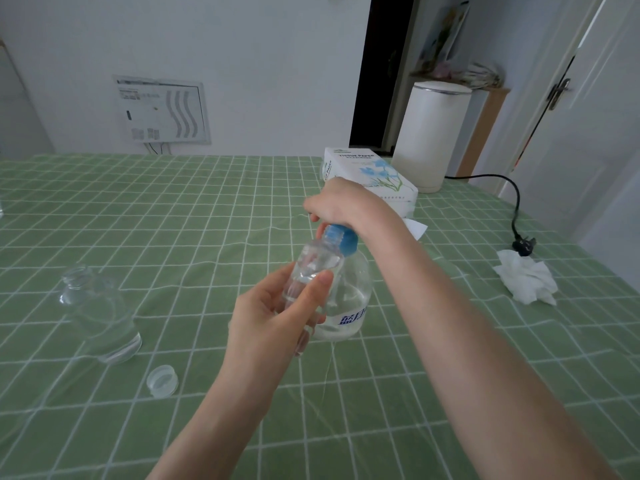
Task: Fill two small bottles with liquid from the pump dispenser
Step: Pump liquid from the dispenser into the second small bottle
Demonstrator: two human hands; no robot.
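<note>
A clear pump dispenser (349,299) with a blue collar and blue lettering stands on the green checked table, partly filled with clear liquid. My right hand (341,206) is closed over its pump head, which is hidden beneath the palm. My left hand (273,317) holds a small clear bottle (311,271) tilted against the dispenser, its open mouth up under the blue collar. A second clear bottle (100,313) stands open at the left, with liquid in its lower part. A clear cap (162,380) lies in front of it.
A tissue paper box (367,174) and a white kettle (429,133) stand behind the dispenser. A black cord with a plug (523,245) and a crumpled white tissue (526,280) lie at the right. The table's (173,209) right edge runs diagonally past them.
</note>
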